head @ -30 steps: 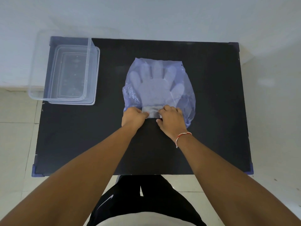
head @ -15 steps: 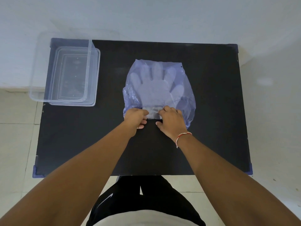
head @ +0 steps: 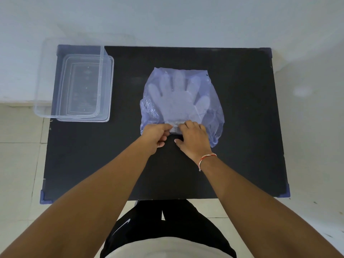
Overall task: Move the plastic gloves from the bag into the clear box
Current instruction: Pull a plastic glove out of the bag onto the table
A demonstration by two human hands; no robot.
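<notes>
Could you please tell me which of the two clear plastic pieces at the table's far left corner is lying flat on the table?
The lid, the shallow ribbed piece flat on the black table. The clear box is the deeper piece on top, overhanging the table's left edge.

Black surface (head: 242, 108) carrying a bag and a box

A bluish bag (head: 214, 112) holding plastic gloves (head: 176, 97) is lying flat near the middle, while the clear box (head: 74, 116) is sitting well apart at the far left corner, overhanging the edge.
</notes>
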